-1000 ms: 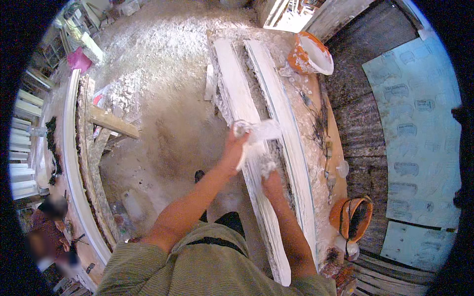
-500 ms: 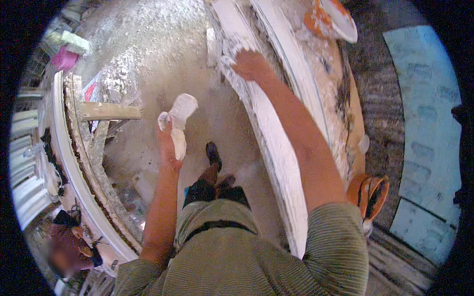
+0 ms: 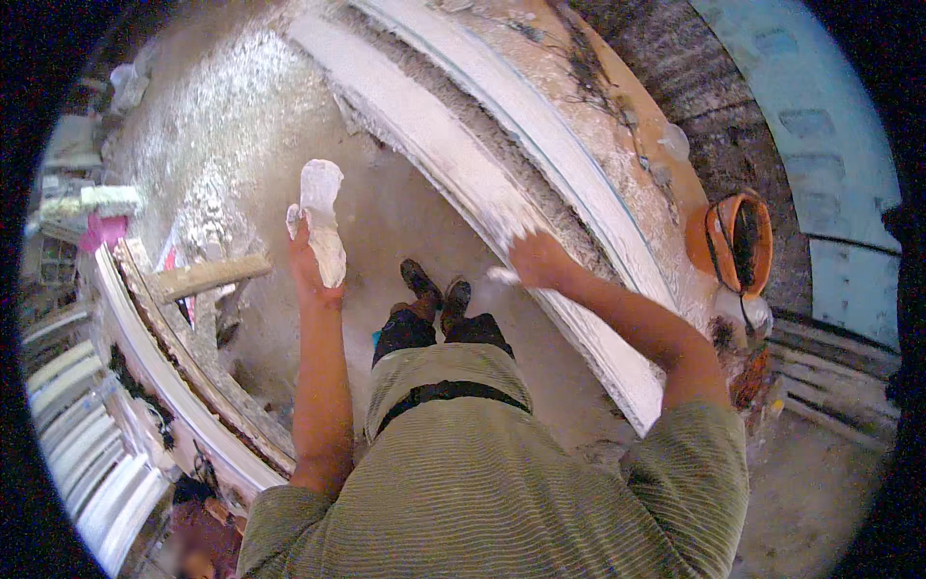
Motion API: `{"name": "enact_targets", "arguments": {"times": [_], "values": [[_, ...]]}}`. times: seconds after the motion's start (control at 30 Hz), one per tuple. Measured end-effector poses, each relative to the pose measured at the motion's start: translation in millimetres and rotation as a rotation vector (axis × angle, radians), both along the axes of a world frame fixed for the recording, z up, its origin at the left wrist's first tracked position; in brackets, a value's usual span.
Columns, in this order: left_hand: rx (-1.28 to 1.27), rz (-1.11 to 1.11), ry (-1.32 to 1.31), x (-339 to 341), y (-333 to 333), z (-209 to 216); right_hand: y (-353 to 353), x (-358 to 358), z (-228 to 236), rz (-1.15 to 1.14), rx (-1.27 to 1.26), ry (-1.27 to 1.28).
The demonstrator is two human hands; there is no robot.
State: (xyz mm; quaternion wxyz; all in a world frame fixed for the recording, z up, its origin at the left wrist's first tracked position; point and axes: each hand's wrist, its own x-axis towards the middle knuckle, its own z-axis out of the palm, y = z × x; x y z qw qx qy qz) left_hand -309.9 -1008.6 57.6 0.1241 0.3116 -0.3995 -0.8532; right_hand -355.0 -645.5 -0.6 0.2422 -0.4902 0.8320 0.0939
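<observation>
My left hand (image 3: 311, 273) is closed around an elongated white lump (image 3: 322, 191) that looks coated in plaster; it rises above the fingers, and its exact kind is unclear. My right hand (image 3: 542, 261) rests at the near-left edge of a long white plaster strip (image 3: 415, 116), on the bench to my right. White material covers its fingertips, and motion smears them, so their grip does not show. A second pale strip (image 3: 540, 106) runs alongside, beyond a rough grey gap.
An orange bucket (image 3: 702, 247) with a dark opening stands right of the bench. On the left are another long bench edge (image 3: 183, 386) and a jutting wooden beam (image 3: 214, 277). A person (image 3: 207, 531) is at lower left. Pale debris covers the floor (image 3: 222, 106).
My right hand has slid along the strip toward my body, its elbow bending. The view has turned, and my left hand still grips the white lump.
</observation>
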Motion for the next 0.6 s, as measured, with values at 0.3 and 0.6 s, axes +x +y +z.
{"name": "enact_targets", "arguments": {"times": [0.3,0.6], "values": [[0.054,-0.091,-0.037,-21,39,7,150,177,11,-0.489,0.199,-0.139],[0.091,-0.085,0.08,-103,4,8,-12,35,25,-0.626,-0.241,0.028]]}}
